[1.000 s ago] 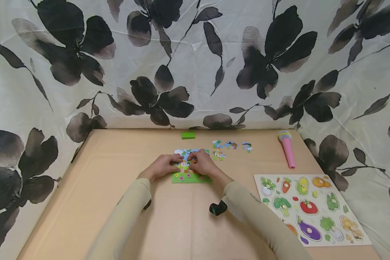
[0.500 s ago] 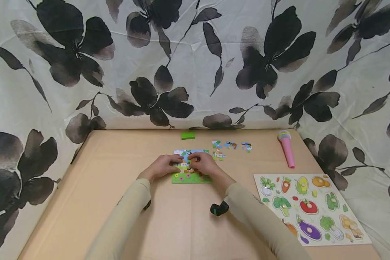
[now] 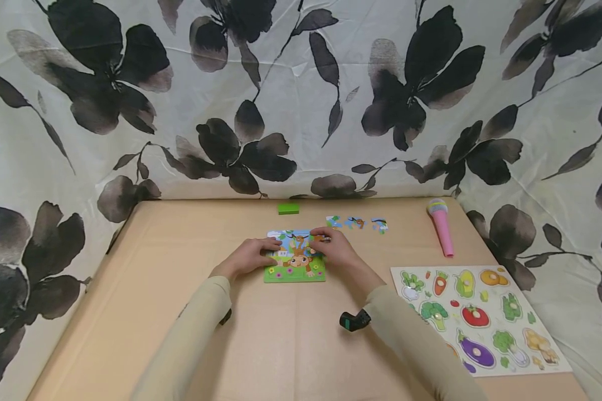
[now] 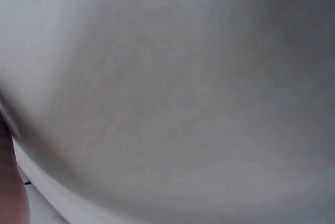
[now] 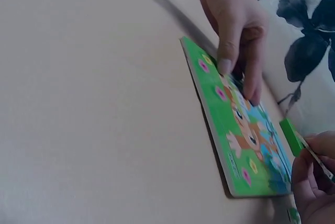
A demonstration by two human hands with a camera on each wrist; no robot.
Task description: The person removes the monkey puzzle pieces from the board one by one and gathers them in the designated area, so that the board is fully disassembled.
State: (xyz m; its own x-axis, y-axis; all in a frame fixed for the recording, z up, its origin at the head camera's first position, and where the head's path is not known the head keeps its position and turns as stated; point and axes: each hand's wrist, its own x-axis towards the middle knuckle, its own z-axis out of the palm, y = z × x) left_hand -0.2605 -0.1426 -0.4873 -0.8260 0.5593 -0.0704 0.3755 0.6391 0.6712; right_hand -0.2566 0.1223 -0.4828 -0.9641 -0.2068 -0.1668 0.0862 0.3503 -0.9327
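A picture puzzle board (image 3: 294, 276) with a monkey on green and blue lies on the table. My left hand (image 3: 248, 256) rests on its left part, the thumb and fingertips pressing on the picture; the right wrist view shows this hand (image 5: 235, 30) from across the board. At the board's right edge is my right hand (image 3: 338, 248), fingers bent. In the right wrist view this hand (image 5: 316, 192) pinches a thin puzzle piece (image 5: 314, 156), tilted edge-on, its picture mostly hidden. The left wrist view is mostly a pale blur, with one finger (image 4: 11, 182) at its left edge.
Beyond the board lie several loose puzzle pieces (image 3: 356, 223) in a row and a green block (image 3: 288, 209). A pink toy microphone (image 3: 441, 228) lies at the back right. A vegetable picture board (image 3: 491, 289) is at the right, under the right forearm. Floral cloth (image 3: 321, 111) hangs behind.
My right hand has moved right, off the middle of the board, uncovering the monkey picture. The loose piece nearest the board no longer shows on the table. The left hand has stayed put.
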